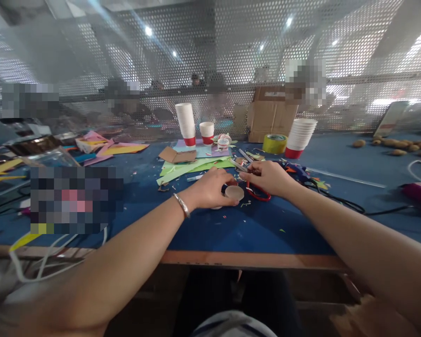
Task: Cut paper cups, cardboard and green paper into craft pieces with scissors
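Observation:
My left hand [214,189], with a silver bracelet at the wrist, curls around a small pale round piece [234,193] that resembles a cut-down cup base. Its thumb and fingers close on the rim just above the table. To the right, my right hand [263,175] pinches red-handled scissors [260,193] near the middle. Their grey blades point away to the left, and the red loops hang below my fingers. Part of the scissors is hidden by the hand. Green paper sheets [196,167] lie just beyond both hands, amid small scraps.
Behind stand a tall stack of paper cups [185,121], a shorter cup [206,132], yellow tape [274,143], a cardboard box [272,117] and another cup stack [301,133]. Black cable [351,205] and a purple tool [419,194] lie right. Coloured paper [126,149] lies left.

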### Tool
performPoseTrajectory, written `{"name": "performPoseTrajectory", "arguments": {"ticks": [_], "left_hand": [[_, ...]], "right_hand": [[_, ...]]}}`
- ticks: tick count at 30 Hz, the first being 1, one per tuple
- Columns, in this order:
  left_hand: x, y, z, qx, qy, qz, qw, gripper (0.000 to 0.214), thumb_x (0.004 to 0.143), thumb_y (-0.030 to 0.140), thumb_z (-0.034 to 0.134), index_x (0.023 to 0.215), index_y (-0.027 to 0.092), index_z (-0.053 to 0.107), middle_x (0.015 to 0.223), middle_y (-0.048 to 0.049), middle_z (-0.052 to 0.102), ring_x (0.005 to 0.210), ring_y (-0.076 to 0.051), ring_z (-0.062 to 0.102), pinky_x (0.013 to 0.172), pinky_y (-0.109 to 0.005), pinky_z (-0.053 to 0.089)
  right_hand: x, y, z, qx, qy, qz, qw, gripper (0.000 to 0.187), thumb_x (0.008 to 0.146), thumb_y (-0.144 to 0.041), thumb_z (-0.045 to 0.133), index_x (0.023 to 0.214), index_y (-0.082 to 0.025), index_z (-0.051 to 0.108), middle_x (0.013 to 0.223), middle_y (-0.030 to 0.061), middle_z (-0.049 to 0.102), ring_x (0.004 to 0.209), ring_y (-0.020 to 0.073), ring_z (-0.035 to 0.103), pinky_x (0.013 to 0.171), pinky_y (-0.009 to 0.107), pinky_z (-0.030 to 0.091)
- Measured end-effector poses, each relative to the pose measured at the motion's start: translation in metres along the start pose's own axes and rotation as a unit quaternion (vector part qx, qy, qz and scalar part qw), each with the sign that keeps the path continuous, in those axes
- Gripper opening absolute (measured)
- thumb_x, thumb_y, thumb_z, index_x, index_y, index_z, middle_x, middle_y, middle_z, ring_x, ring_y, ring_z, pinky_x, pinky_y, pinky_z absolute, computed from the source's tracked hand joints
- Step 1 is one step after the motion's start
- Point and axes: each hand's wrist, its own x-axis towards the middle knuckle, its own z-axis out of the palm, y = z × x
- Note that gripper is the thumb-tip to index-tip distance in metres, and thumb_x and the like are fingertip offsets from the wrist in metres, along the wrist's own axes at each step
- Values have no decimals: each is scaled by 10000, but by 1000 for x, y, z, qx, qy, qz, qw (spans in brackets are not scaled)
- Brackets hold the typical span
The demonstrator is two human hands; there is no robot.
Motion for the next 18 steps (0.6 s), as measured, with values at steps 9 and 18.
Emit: {"name": "performPoseTrajectory", "arguments": {"ticks": [9,18], "left_hand": [[-2,-11,-3,-86,-8,-28,996,613,721,499,791,1224,194,616,1157,-115,688,1119,-328,564,915,-424,441],[-3,-2,-3,-365,20,-55,929,351,831,375,687,1101,166,602,1102,-94,671,975,-209,632,861,-358,498]], "right_hand": [[1,4,0,-7,2,-5,1000,367,891,-542,577,776,-200,648,653,1,593,612,154,486,587,292,301],[1,2,-1,5,-7,11,1000,342,885,-505,574,790,-186,656,652,9,608,601,151,478,567,287,292]]}}
